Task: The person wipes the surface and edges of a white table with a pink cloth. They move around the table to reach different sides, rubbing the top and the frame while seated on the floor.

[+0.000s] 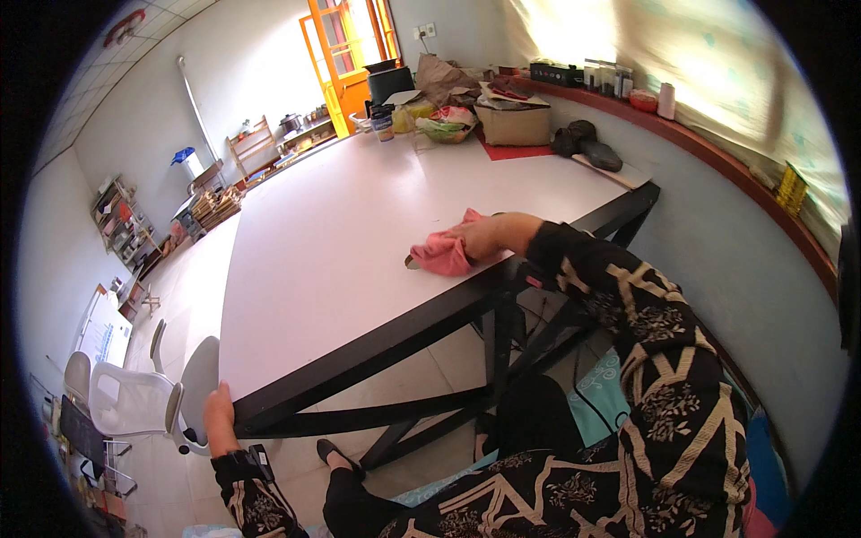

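A pink cloth (440, 254) lies bunched under my right hand (481, 237), pressed on the white tabletop (323, 255) near its dark edge. Beside the cloth's left end, a small dark-rimmed opening or object shows partly; I cannot tell which. My left hand (220, 411) rests on the table's near left corner, its fingers along the side edge. The black frame (377, 350) of the table runs between my two hands.
At the far end stand a cardboard box (514, 124), a bowl with plastic bags (445, 129) and a blue-labelled container (383, 124). Dark bundles (599, 153) lie near the right wall. A mesh office chair (131, 397) stands left; a red-brown sill (726, 155) runs along the right.
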A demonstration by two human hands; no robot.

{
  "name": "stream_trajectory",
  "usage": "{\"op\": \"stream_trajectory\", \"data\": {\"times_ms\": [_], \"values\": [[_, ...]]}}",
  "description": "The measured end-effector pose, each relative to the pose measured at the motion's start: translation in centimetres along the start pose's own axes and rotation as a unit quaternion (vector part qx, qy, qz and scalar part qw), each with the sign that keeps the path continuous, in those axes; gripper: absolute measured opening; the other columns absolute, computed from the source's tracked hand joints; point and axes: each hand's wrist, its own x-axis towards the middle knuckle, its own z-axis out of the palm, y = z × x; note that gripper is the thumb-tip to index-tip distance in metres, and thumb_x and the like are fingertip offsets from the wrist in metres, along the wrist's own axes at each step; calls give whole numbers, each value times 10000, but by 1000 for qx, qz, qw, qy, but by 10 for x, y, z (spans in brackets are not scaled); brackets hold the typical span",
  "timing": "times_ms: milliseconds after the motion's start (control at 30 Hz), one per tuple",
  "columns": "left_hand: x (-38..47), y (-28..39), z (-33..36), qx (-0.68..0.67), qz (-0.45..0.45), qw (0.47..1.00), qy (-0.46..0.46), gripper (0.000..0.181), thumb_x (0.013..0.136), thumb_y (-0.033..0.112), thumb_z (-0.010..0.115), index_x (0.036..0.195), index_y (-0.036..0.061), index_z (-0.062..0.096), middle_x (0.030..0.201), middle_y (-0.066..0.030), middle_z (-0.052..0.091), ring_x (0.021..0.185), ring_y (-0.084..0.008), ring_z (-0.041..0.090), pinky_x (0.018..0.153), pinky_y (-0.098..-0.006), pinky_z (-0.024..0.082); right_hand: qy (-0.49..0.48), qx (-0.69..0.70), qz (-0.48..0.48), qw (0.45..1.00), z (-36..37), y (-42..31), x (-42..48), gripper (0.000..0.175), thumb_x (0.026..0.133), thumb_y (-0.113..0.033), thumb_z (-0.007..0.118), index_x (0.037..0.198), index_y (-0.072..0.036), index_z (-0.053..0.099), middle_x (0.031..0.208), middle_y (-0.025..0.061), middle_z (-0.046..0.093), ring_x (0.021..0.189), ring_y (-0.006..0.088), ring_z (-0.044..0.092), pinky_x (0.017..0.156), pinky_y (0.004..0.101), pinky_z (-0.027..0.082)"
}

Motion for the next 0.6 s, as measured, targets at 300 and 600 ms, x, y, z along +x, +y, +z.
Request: {"op": "stream_trajectory", "data": {"times_ms": [300,600], "values": [[2,-4,-3,15,-10,1000,-25,797,1036,576,313,1183,-113,685,1244,-381,627,1242,-524,570,1087,-547,407,67,-1,340,938,-7,128,44,396,972,-388,547,1244,-169,734,1175,125,762,1039,311,712,850,439,570],[-1,5,-5,19,-22,999,-30,797,1042,574,307,1182,-111,690,1252,-377,631,1250,-510,577,1095,-538,414,112,101,324,934,-1,146,-74,610,983,-343,598,1560,-191,471,1414,183,622,1184,334,642,993,389,508]]}}
